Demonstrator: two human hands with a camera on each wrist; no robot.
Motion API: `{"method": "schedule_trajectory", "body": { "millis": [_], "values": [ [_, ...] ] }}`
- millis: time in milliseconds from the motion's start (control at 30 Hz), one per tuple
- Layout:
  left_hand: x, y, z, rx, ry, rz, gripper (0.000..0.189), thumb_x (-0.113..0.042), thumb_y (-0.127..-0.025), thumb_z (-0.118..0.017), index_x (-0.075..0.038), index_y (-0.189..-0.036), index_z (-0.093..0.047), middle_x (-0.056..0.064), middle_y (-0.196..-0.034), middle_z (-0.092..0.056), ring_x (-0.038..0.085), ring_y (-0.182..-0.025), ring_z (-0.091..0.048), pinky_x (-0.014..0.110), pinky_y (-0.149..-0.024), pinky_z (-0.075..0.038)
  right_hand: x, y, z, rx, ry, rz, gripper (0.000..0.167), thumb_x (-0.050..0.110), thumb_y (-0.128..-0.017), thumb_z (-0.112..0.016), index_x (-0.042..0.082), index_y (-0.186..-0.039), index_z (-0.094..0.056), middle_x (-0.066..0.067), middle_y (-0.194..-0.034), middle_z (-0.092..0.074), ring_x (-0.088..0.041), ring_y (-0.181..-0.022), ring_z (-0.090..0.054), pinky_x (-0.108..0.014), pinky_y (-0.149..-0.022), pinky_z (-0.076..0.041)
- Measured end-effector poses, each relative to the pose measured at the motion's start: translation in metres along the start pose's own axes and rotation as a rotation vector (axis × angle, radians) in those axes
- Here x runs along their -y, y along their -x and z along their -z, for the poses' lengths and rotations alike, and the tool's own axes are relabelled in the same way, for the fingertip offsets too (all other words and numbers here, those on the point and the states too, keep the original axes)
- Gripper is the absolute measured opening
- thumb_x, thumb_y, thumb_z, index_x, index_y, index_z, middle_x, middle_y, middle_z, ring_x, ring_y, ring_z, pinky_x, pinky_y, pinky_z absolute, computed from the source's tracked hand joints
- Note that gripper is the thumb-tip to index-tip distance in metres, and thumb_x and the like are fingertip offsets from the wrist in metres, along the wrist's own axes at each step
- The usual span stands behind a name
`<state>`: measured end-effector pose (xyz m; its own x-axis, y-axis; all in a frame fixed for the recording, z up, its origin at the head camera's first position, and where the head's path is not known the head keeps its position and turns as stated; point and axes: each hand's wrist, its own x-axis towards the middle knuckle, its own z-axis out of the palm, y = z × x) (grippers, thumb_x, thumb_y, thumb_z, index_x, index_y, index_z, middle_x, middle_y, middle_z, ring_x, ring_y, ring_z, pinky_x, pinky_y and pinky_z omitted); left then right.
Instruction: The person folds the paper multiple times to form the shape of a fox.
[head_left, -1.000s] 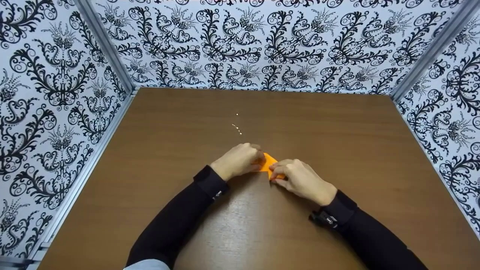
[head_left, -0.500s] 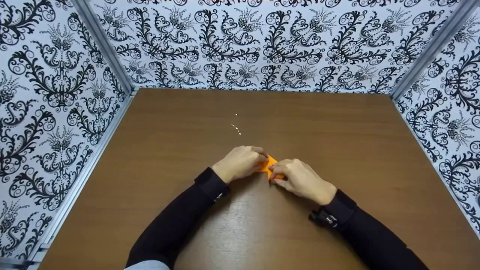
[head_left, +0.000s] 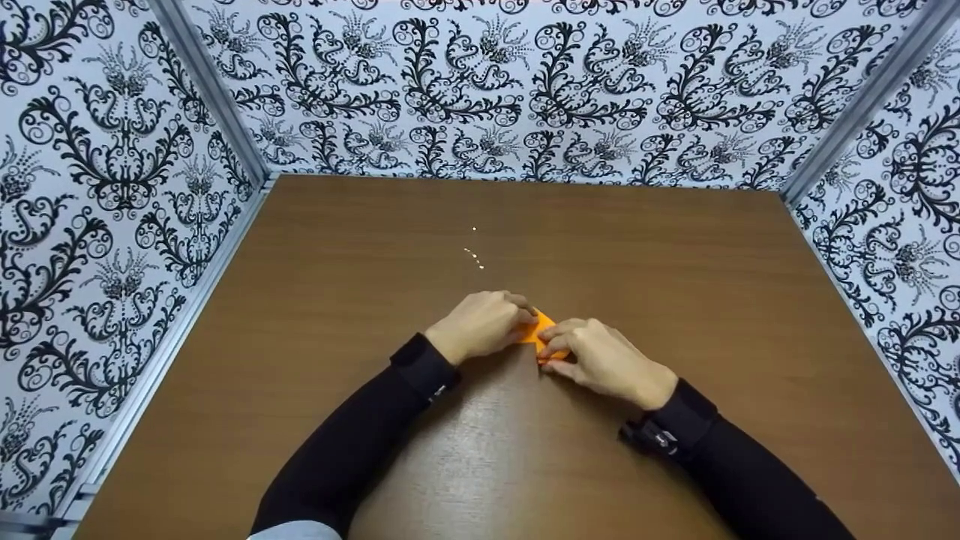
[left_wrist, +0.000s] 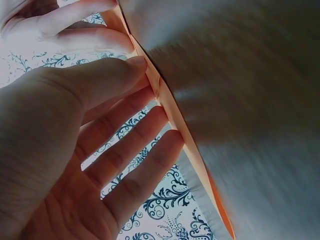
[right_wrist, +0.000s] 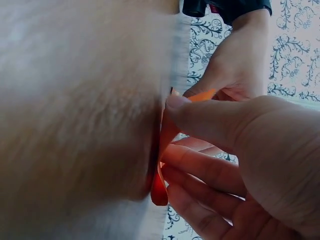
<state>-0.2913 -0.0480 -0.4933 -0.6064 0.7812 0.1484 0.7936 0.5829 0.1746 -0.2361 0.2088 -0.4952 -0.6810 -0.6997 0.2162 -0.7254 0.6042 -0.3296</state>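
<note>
A small sheet of folded orange paper (head_left: 545, 324) lies on the brown table between the two hands in the head view. My left hand (head_left: 481, 322) holds its left part, with thumb and fingertips along the paper edge in the left wrist view. On the other side my right hand (head_left: 606, 361) pinches the right part between thumb and fingers. From the right wrist, the paper shows a raised, bent flap (right_wrist: 159, 192) beside the fingers. Much of the paper is hidden under both hands.
The wooden table (head_left: 337, 247) is bounded by patterned black-and-white walls (head_left: 465, 82) at the back and both sides. Metal posts (head_left: 217, 90) stand at the corners. Small bright specks (head_left: 474, 256) show on the table beyond the hands.
My left hand has slid slightly right and nearer, so its fingers cover more of the paper. The right hand has hardly moved and keeps its pinch.
</note>
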Motion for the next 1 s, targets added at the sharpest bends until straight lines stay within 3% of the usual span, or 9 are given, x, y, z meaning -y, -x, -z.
{"method": "schedule_trajectory", "body": {
  "millis": [233,367,533,667,833,1000],
  "values": [
    [-0.001,0.001,0.000,0.002,0.006,0.008,0.022,-0.026,-0.117,-0.077,-0.015,-0.132,-0.090,0.005,-0.140,-0.087,0.029,-0.128,-0.084,0.047,-0.108,-0.071,0.002,0.000,0.008,0.032,-0.043,0.015,0.025,0.024,-0.102,-0.096,0.012,-0.124,-0.093,-0.009,-0.135,-0.089,-0.032,-0.126,-0.085,-0.053,-0.109,-0.071],
    [0.000,0.001,0.001,-0.003,0.001,0.002,0.022,-0.023,-0.116,-0.078,-0.015,-0.132,-0.090,0.006,-0.140,-0.087,0.030,-0.127,-0.084,0.047,-0.107,-0.072,0.000,-0.001,0.017,-0.003,-0.071,0.002,0.029,0.022,-0.103,-0.095,0.008,-0.128,-0.091,-0.010,-0.132,-0.090,-0.032,-0.124,-0.086,-0.053,-0.107,-0.071],
    [0.001,0.001,0.002,-0.022,-0.002,-0.017,0.020,-0.021,-0.116,-0.078,-0.014,-0.129,-0.090,0.007,-0.138,-0.087,0.032,-0.122,-0.085,0.048,-0.104,-0.073,-0.006,-0.006,0.027,-0.097,-0.146,-0.122,0.021,0.015,-0.107,-0.090,0.006,-0.125,-0.091,-0.009,-0.118,-0.091,-0.025,-0.105,-0.086,-0.047,-0.093,-0.074],
    [0.001,0.001,0.002,-0.025,-0.012,-0.023,0.020,-0.021,-0.116,-0.078,-0.013,-0.130,-0.090,0.007,-0.137,-0.087,0.032,-0.120,-0.086,0.047,-0.102,-0.073,-0.010,-0.011,0.031,-0.127,-0.213,-0.258,0.014,0.013,-0.109,-0.087,0.007,-0.121,-0.092,-0.006,-0.112,-0.091,-0.020,-0.098,-0.084,-0.036,-0.088,-0.071],
    [0.000,0.001,0.001,-0.023,-0.017,-0.020,0.021,-0.023,-0.117,-0.077,-0.014,-0.130,-0.090,0.007,-0.137,-0.087,0.032,-0.120,-0.086,0.047,-0.102,-0.073,-0.019,-0.023,0.030,-0.114,-0.262,-0.376,0.011,0.016,-0.110,-0.086,0.010,-0.117,-0.093,-0.005,-0.110,-0.092,-0.019,-0.093,-0.081,-0.023,-0.083,-0.063],
    [-0.003,0.000,0.000,-0.014,-0.018,-0.009,0.020,-0.024,-0.117,-0.076,-0.015,-0.127,-0.091,0.007,-0.138,-0.086,0.032,-0.120,-0.086,0.048,-0.101,-0.073,-0.029,-0.037,0.024,-0.064,-0.269,-0.462,0.010,0.017,-0.110,-0.086,0.010,-0.113,-0.092,-0.009,-0.106,-0.090,-0.020,-0.088,-0.076,-0.024,-0.078,-0.058]
  ]
}}
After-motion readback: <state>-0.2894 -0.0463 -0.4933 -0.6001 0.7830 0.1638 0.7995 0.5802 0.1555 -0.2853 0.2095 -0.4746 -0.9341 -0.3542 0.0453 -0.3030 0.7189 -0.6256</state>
